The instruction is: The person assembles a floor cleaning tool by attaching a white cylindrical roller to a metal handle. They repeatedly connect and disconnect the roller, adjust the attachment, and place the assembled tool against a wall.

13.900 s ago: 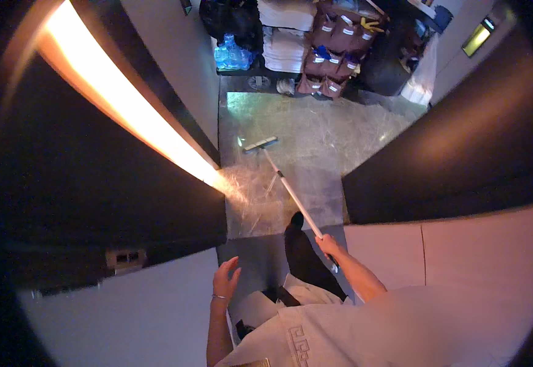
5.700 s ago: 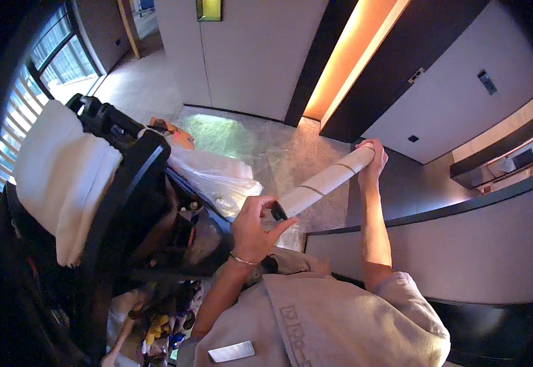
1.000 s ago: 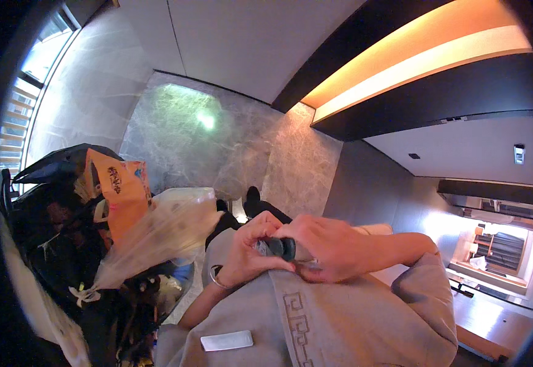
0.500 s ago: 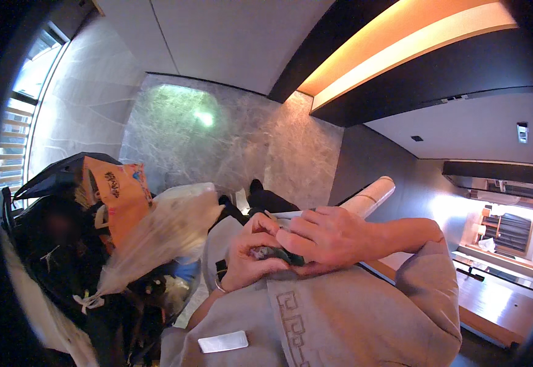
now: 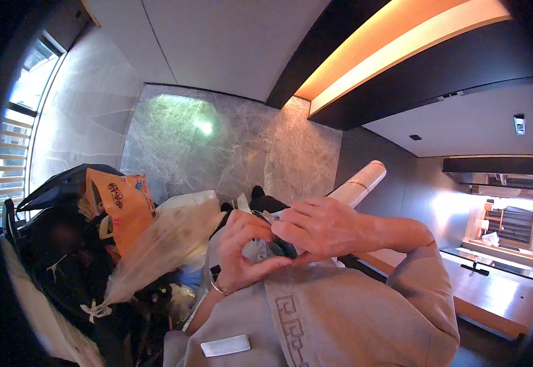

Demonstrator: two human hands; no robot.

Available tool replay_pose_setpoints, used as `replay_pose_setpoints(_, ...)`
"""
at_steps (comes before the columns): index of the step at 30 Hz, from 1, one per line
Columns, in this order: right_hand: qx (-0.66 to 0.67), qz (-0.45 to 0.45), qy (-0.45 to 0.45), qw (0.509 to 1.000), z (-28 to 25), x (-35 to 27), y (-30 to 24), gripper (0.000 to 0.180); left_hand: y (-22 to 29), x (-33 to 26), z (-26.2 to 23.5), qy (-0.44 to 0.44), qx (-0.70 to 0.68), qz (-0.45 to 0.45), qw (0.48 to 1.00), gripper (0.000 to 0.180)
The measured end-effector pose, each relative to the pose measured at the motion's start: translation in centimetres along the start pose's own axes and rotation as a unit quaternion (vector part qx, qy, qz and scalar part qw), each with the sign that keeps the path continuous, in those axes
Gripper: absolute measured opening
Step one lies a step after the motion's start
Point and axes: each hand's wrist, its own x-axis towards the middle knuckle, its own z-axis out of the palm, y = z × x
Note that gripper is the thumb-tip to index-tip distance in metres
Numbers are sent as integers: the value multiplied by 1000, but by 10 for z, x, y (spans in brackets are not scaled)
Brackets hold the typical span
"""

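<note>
My left hand (image 5: 243,248) and my right hand (image 5: 328,229) meet in front of my chest, with fingers bent inward. Between them is a small dark green thing (image 5: 283,247), mostly covered by the fingers, so its kind does not show. A paler, clear-looking part (image 5: 254,251) shows inside the curl of my left hand, whose thumb reaches toward the right one. My right fingers press together over the top of the green thing. Just beyond my right hand, a pale roll (image 5: 359,183) slants up and away.
To the left a dark cart or bag (image 5: 58,244) holds an orange paper bag (image 5: 123,208) and a knotted translucent plastic bag (image 5: 162,244). Farther ahead lies a marbled floor (image 5: 217,147). A wooden counter (image 5: 493,300) stands at the right.
My left fingers have opened a little around the green thing, and more of the pale part shows. Both hands and the roll have shifted slightly in the picture.
</note>
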Motion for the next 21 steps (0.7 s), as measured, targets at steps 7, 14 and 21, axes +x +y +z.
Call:
replay_pose_setpoints(7,32,-42,-21,998,-5,-5,-5,30,-1,-12,6,-58,-179,-40,981,32)
replay_pose_setpoints(14,17,-142,-50,988,-9,-9,0,18,-7,-30,18,-75,-220,-30,972,31)
replay_pose_setpoints(21,-12,-181,2,983,-8,-1,4,18,-6,-26,8,-69,-171,-1,983,28)
